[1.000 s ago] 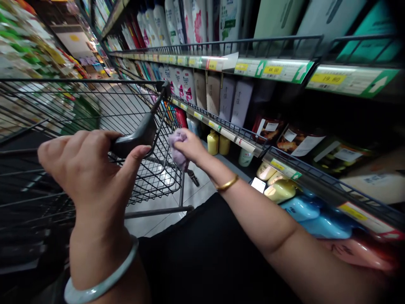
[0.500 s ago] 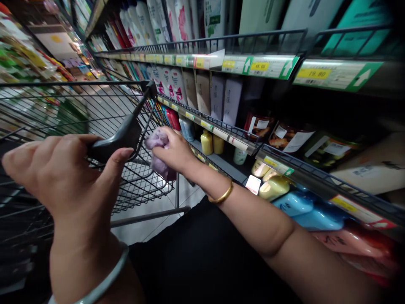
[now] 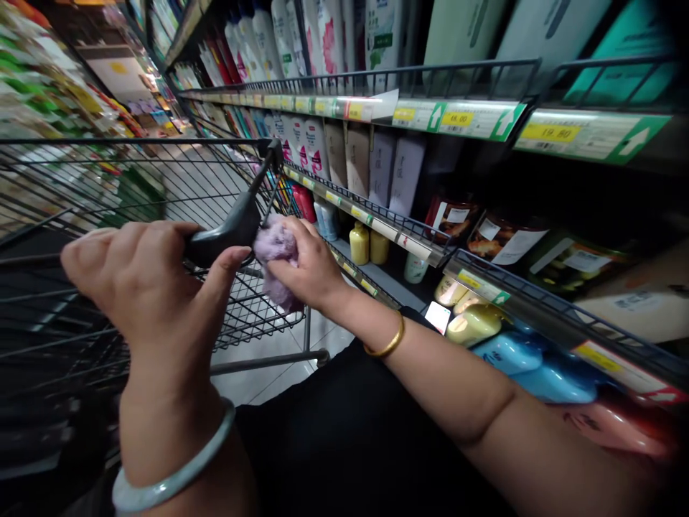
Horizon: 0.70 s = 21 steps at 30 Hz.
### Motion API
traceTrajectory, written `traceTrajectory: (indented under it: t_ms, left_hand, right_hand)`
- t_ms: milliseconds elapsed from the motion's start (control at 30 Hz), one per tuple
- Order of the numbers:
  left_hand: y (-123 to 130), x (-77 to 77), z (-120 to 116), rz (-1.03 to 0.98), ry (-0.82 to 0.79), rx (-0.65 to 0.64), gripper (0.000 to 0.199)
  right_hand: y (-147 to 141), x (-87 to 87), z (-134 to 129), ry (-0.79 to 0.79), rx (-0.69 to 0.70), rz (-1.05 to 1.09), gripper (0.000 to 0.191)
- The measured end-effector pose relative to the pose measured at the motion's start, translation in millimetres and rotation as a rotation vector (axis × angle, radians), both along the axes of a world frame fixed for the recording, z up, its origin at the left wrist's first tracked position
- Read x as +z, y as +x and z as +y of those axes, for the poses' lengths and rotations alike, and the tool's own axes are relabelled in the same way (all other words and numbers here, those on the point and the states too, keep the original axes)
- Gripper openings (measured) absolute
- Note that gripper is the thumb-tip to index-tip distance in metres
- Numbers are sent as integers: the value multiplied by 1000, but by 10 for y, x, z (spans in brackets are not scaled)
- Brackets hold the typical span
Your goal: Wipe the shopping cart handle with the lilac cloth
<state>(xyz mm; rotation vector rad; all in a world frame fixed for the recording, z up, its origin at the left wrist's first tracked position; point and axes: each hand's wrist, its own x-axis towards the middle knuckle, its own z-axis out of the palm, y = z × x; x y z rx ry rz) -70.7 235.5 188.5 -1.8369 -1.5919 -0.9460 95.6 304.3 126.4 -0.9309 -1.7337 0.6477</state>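
The left hand (image 3: 137,283) has its grip wrapped around the handle (image 3: 230,226) of the shopping cart (image 3: 273,152). Beside the handle, the right hand (image 3: 315,271) holds a purple cloth (image 3: 277,251) in its grip; farther right stand 2 yellow bottles (image 3: 359,244).

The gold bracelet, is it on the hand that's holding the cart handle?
No, the right hand, which clutches a fluffy purple bundle, wears the gold bracelet.
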Motion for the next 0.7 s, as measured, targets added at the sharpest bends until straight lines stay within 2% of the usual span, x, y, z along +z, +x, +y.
traceTrajectory:
  t_ms: [100,167,233,333,400,467,533,600,633,700]
  left_hand:
    - [-20,-13,7,-16,42,-19,52]
    - [-12,-13,3,-31,72,-41,49]
    - [13,-2,-22,-48,58,-58,45]
    - [35,24,-81,-100,11,-71,41]
    - [-1,37,-116,-134,0,-47,43]
    - [-83,42,-138,-173,29,3,46]
    - [-175,40,-147,-204,55,45,50]
    - [-237,31,-142,-212,62,60,50]
    - [-251,24,-135,-212,62,61,48]
    - [-251,5,-114,-211,65,52,43]
  right_hand:
    - [50,-194,239,-265,-40,-122,34]
    - [61,-239,318,-361,-44,-169,28]
    - [49,-162,246,-267,-30,-89,24]
    - [38,10,18,53,15,92,28]
    - [44,16,-24,169,24,92,32]
    - [40,-80,65,94,-2,45,32]
    - [24,-185,190,-99,-20,34,31]
    - [12,-196,230,-195,-19,89,30]
    - [12,-159,198,-170,-10,125,30]
    - [22,-38,56,1,-9,176,30]
